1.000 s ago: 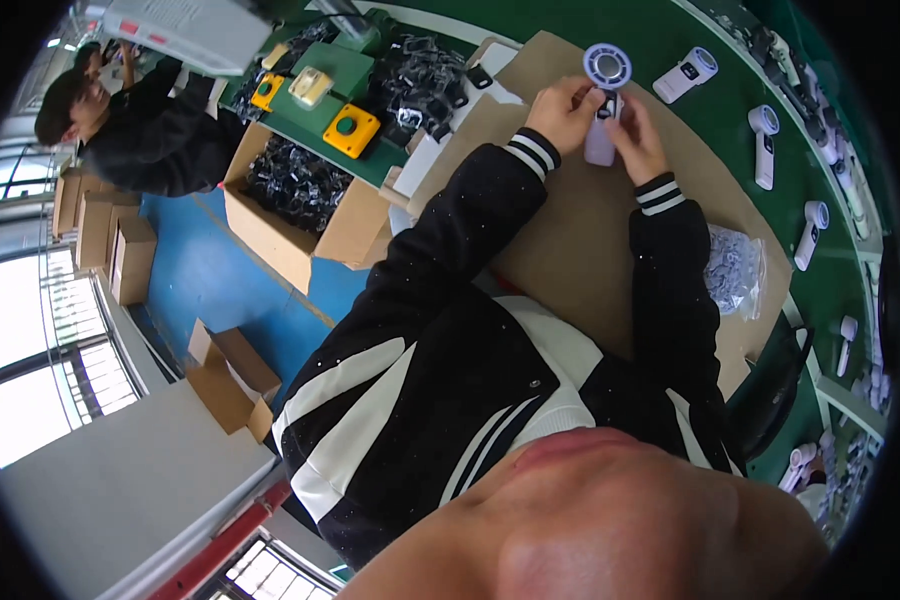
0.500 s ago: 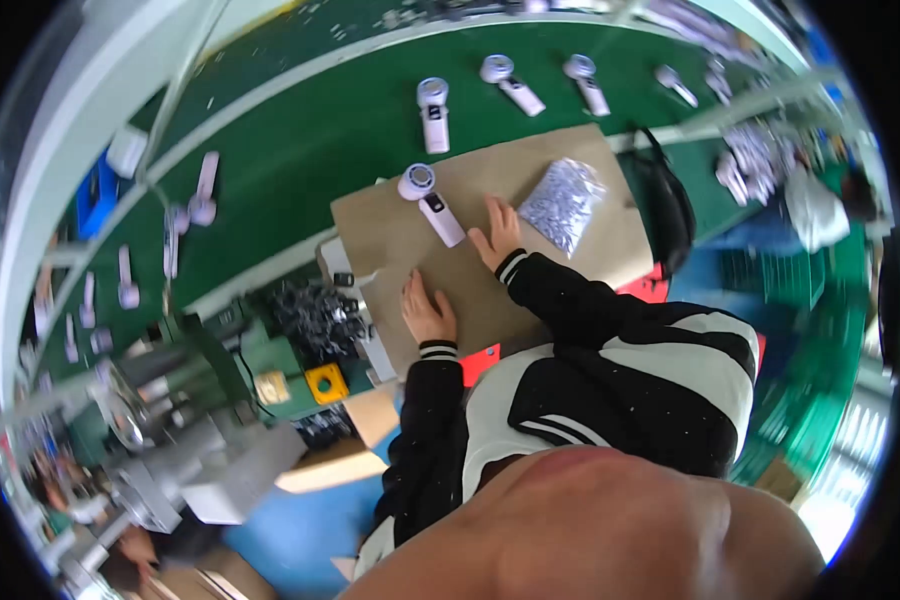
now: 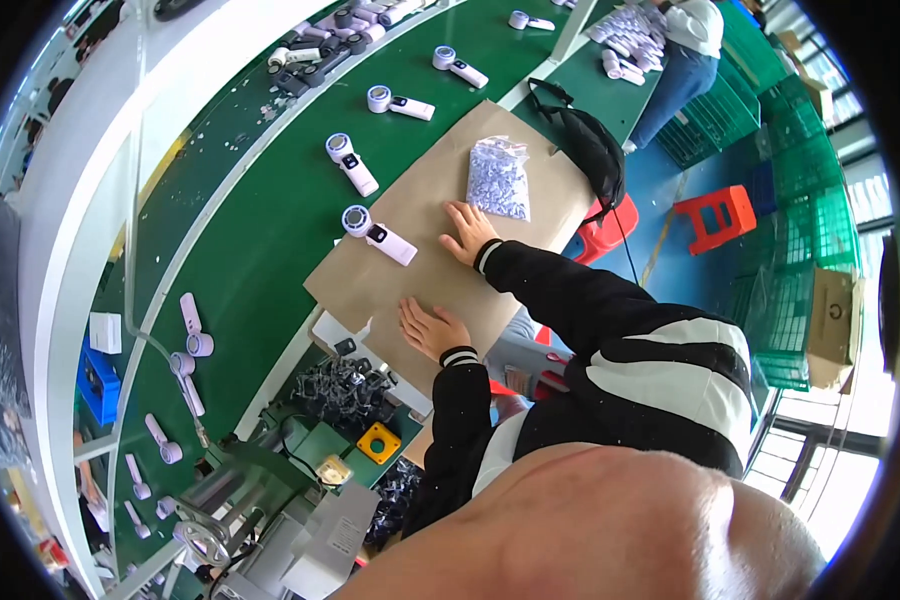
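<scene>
My left hand [image 3: 433,328] lies flat on the brown cardboard sheet [image 3: 430,205], its fingers stretched out and nothing in them. Farther right, my right hand [image 3: 470,235] also rests open on the cardboard, fingertips just short of a clear bag of small pale purple pieces [image 3: 499,180]. Ahead of both hands is a pale pink handheld fan [image 3: 390,244] with a round head and a dark display, lying partly on the cardboard's edge and touched by neither hand. A second pink fan [image 3: 351,165] lies beyond it on the green belt.
More fans [image 3: 400,103] lie spaced along the green belt [image 3: 260,230]. A black bag [image 3: 590,150] sits at the cardboard's right edge. Left of me are black parts [image 3: 345,388], a yellow button box [image 3: 378,443] and a metal press [image 3: 205,540]. A red stool [image 3: 715,220] and another person [image 3: 690,50] are at right.
The view has swung round, bringing more of the right side's floor and crates into sight. Both hands stay open on the cardboard, with the nearest fan still lying ahead of them.
</scene>
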Tool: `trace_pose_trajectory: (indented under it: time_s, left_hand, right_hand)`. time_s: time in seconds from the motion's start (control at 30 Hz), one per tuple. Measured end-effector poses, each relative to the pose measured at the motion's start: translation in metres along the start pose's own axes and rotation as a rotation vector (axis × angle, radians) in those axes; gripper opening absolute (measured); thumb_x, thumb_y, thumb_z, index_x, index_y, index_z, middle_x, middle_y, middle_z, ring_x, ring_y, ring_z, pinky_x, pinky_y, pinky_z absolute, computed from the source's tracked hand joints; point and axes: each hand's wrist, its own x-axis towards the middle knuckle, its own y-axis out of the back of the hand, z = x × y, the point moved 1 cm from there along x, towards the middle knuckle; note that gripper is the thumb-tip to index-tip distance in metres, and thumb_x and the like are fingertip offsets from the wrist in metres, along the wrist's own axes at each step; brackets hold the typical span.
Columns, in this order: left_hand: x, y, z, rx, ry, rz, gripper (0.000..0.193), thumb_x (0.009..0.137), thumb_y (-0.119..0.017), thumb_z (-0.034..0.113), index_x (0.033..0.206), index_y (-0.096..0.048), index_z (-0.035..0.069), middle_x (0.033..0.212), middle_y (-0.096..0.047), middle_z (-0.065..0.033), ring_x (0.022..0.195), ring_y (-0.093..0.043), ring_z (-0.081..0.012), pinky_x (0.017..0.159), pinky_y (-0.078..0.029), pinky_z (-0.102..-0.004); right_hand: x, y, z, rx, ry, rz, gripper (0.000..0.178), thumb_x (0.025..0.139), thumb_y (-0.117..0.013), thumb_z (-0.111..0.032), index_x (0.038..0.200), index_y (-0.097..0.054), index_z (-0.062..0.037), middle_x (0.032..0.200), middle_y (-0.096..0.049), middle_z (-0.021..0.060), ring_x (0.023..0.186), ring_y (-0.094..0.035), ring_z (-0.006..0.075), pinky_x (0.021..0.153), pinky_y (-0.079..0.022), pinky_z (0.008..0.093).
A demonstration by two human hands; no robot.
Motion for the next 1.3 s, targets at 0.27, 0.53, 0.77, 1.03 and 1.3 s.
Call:
trace_pose_trajectory:
  time_s: [0.27, 0.53, 0.77, 1.03, 1.3]
  left_hand:
    - [-0.001, -0.004, 0.004, -0.012, -0.008, 0.014, 0.055, 0.078, -0.056, 0.013, 0.129, -0.039, 0.006, 0.137, -0.041, -0.0131, 0.125, -0.041, -0.03, 0.105, -0.028, -0.0431]
    - [0.016, -0.007, 0.005, -0.183, 0.137, -0.008, 0.064, 0.071, -0.059, 0.007, 0.131, -0.037, 0.01, 0.136, -0.04, -0.0118, 0.119, -0.043, -0.0321, 0.102, -0.031, -0.0454]
    - [0.019, -0.013, -0.017, -0.824, 0.159, -0.469, 0.039, 0.076, -0.056, 0.007, 0.115, -0.055, 0.007, 0.113, -0.059, -0.0094, 0.095, -0.057, -0.0245, 0.084, -0.046, -0.0315]
    - [-0.001, 0.01, -0.044, -0.858, 0.235, -0.335, 0.032, 0.077, -0.052, 0.009, 0.108, -0.06, 0.01, 0.097, -0.066, -0.0077, 0.074, -0.061, -0.0253, 0.067, -0.049, -0.0352]
    - [-0.036, 0.055, -0.014, -0.918, 0.466, -0.292, 0.023, 0.086, -0.053, 0.008, 0.107, -0.059, 0.003, 0.092, -0.063, -0.0064, 0.078, -0.056, -0.0136, 0.069, -0.046, -0.024]
  right_hand:
    - [-0.008, -0.023, 0.018, -0.076, -0.093, -0.103, 0.047, 0.082, -0.057, -0.035, 0.117, -0.048, -0.0044, 0.12, -0.048, 0.0174, 0.102, -0.049, 0.0358, 0.088, -0.042, 0.0421]
    - [0.014, -0.014, 0.006, -0.137, 0.096, 0.065, 0.042, 0.075, -0.061, -0.028, 0.109, -0.053, -0.0058, 0.117, -0.052, 0.0119, 0.099, -0.049, 0.0332, 0.087, -0.041, 0.0402]
    - [0.003, -0.024, 0.011, -0.16, 0.141, 0.071, 0.037, 0.076, -0.063, -0.031, 0.105, -0.057, -0.0083, 0.115, -0.054, 0.0119, 0.1, -0.051, 0.0334, 0.085, -0.042, 0.041]
    - [0.001, -0.025, 0.009, -0.171, 0.21, 0.088, 0.043, 0.073, -0.065, -0.032, 0.108, -0.054, -0.0101, 0.116, -0.052, 0.0119, 0.1, -0.049, 0.0348, 0.088, -0.04, 0.043]
    - [0.001, -0.022, 0.012, -0.171, 0.214, 0.07, 0.048, 0.071, -0.066, -0.03, 0.112, -0.051, -0.0112, 0.115, -0.05, 0.0115, 0.099, -0.047, 0.0352, 0.088, -0.039, 0.0441]
